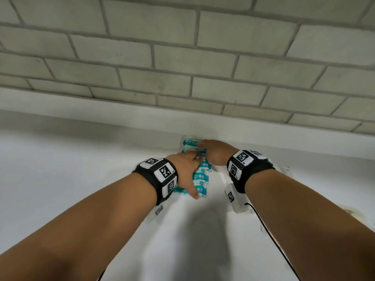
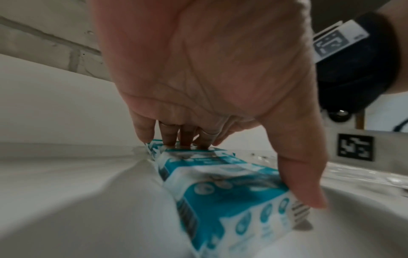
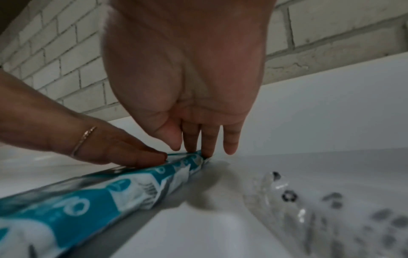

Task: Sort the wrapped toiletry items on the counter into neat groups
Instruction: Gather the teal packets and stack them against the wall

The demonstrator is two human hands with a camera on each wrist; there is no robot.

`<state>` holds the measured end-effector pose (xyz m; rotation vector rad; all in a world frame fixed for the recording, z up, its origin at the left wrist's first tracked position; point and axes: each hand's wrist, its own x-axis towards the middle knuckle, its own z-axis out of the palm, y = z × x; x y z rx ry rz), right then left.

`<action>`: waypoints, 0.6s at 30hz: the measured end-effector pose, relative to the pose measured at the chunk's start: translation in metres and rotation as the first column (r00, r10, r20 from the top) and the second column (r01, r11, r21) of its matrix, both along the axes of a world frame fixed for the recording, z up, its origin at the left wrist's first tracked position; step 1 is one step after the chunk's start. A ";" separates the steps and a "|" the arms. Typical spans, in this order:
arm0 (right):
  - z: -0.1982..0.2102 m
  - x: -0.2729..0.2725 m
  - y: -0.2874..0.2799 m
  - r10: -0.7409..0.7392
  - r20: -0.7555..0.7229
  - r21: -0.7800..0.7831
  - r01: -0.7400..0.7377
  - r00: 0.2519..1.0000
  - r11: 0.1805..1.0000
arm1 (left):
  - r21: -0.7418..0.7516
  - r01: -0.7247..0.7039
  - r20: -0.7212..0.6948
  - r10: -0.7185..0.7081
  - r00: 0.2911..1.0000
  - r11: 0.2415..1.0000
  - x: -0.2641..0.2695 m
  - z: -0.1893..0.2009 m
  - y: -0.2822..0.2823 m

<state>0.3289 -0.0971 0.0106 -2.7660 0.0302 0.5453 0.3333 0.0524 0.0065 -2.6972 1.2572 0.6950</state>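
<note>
A row of teal-and-white wrapped packets point(image 1: 202, 179) lies on the white counter point(image 1: 81, 163), running from near me back to the white upstand. My left hand point(image 1: 189, 173) lies over the row, its straight fingers pressing on the far packets and its thumb against the near packet's right side point(image 2: 220, 200). My right hand point(image 1: 213, 153) reaches in from the right, and its straight fingertips touch the far end of the row point(image 3: 194, 158). Both hands meet there. The packets under the left palm are hidden in the head view.
A clear plastic wrapper with grey print point(image 3: 320, 214) lies on the counter just right of the row. A grey brick-tile wall point(image 1: 182, 57) rises behind a white upstand point(image 1: 101, 110). A black cable point(image 1: 269, 236) trails from my right wrist.
</note>
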 end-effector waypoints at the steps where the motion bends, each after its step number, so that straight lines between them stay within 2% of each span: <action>1: 0.000 0.002 0.000 -0.015 0.007 0.019 0.015 1.000 1.000 | -0.009 -0.004 -0.005 0.004 1.000 1.000 0.008 0.000 -0.001; 8: 0.002 0.001 -0.003 -0.089 0.007 0.134 0.087 0.996 0.987 | -0.108 -0.009 -0.027 0.007 1.000 0.994 0.027 -0.014 0.003; 11: 0.001 0.006 -0.003 -0.109 -0.007 0.157 0.109 0.994 0.982 | -0.104 -0.005 -0.034 0.002 0.999 0.995 0.032 -0.015 -0.001; 15: -0.031 0.026 -0.025 -0.151 -0.042 0.228 0.156 0.988 0.961 | -0.104 0.000 -0.027 -0.003 1.000 0.995 0.038 -0.018 -0.001; 18: -0.007 0.013 -0.010 -0.223 0.015 0.256 0.211 0.975 0.943 | -0.100 0.027 -0.049 -0.032 0.998 0.995 0.038 -0.014 0.002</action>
